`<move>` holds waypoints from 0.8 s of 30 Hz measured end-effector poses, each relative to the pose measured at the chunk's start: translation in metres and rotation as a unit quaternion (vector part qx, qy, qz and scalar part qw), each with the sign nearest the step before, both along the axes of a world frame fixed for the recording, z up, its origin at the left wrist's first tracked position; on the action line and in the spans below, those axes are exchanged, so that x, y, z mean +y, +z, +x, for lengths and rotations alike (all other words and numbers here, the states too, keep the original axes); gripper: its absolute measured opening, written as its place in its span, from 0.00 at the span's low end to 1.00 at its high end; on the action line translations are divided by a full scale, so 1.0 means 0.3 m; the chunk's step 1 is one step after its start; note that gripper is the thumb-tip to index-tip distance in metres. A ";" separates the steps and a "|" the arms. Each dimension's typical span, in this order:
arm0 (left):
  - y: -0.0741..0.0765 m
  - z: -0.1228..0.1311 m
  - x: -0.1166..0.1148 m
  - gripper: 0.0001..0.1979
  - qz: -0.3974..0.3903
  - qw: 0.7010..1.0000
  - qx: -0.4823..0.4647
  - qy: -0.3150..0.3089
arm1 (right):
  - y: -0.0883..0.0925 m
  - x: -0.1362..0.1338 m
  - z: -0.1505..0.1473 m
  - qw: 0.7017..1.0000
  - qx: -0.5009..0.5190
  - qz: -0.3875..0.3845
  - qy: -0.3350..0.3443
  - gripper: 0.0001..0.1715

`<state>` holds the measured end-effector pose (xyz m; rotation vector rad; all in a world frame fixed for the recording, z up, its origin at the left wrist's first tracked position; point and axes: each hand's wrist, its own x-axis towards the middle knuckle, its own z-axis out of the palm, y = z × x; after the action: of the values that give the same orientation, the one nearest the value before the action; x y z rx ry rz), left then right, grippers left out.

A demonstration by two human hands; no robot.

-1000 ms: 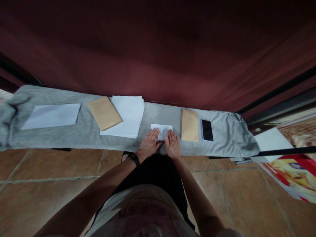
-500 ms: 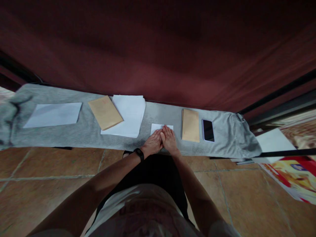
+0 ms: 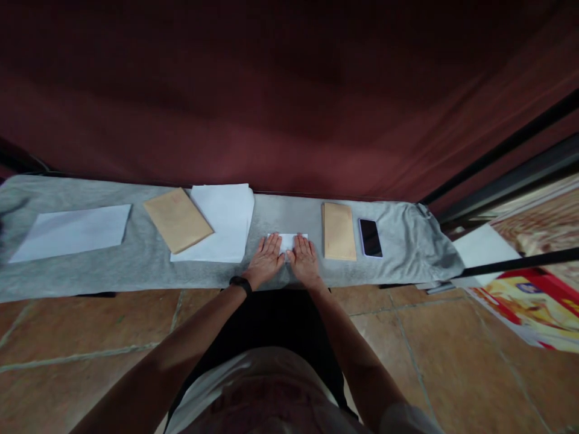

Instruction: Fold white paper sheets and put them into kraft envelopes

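From my remote seat I see the dark red curtain (image 3: 289, 108) filling the upper half of the head view, with the brown tiled floor (image 3: 90, 337) below it. Between them a long grey cloth (image 3: 136, 271) runs left to right.

On the cloth, from the left, lie 1 white sheet (image 3: 70, 232), then a stack of white paper (image 3: 221, 223) with a brown envelope (image 3: 177, 219) resting skewed across its left edge. Right of centre a second brown envelope (image 3: 338, 231) lies with its long axis pointing away from me, and a dark phone (image 3: 370, 237) sits just beside it, lined up the same way.

The folded white paper (image 3: 287, 240) lies flat near the middle of the cloth, between the paper stack and the second brown envelope. Its long axis runs left to right, parallel to the cloth's near edge, and its far long edge faces the curtain. Most of its near part is hidden under the hands.

The left hand (image 3: 266, 262), with a black band (image 3: 240, 283) at the wrist, is palm down on the paper's left half. The right hand (image 3: 304, 260) is palm down on its right half. All fingers (image 3: 270, 244) are stretched out straight and close together, pointing toward the curtain, lying flat on the paper and gripping nothing. The 2 hands are side by side, nearly touching at the thumbs.
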<state>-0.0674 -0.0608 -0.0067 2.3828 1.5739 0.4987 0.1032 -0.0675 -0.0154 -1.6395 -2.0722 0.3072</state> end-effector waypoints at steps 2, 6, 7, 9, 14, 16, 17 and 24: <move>-0.008 -0.006 0.007 0.33 0.011 1.000 0.002 0.010 | -0.004 -0.003 0.004 1.000 -0.001 0.011 -0.016 0.36; -0.016 -0.021 0.008 0.33 0.025 0.999 0.032 0.025 | -0.010 -0.011 0.016 0.999 -0.014 0.027 -0.044 0.37; -0.016 -0.023 0.008 0.33 0.029 0.998 0.047 0.029 | -0.011 -0.013 0.019 0.998 -0.025 0.030 -0.049 0.37; -0.015 -0.024 0.008 0.33 0.038 0.995 0.081 0.037 | -0.008 -0.015 0.020 0.996 -0.053 0.037 -0.060 0.36; -0.026 0.007 0.000 0.31 0.073 0.990 0.119 0.027 | 0.011 -0.004 -0.020 0.992 -0.088 0.040 -0.082 0.34; -0.041 0.027 -0.009 0.30 0.080 0.990 0.114 -0.005 | 0.015 0.004 -0.054 0.995 -0.081 0.038 -0.051 0.33; -0.048 0.035 -0.014 0.30 0.082 0.990 0.110 -0.019 | 0.015 0.008 -0.071 0.996 -0.076 0.037 -0.026 0.31; -0.050 0.042 -0.019 0.31 0.077 0.991 0.111 -0.013 | -0.015 0.024 -0.103 0.997 -0.069 0.029 0.002 0.29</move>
<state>-0.0548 -0.0665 -0.0217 2.6506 1.6443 0.3725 0.0722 -0.0602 -0.0198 -1.6635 -2.1651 0.1358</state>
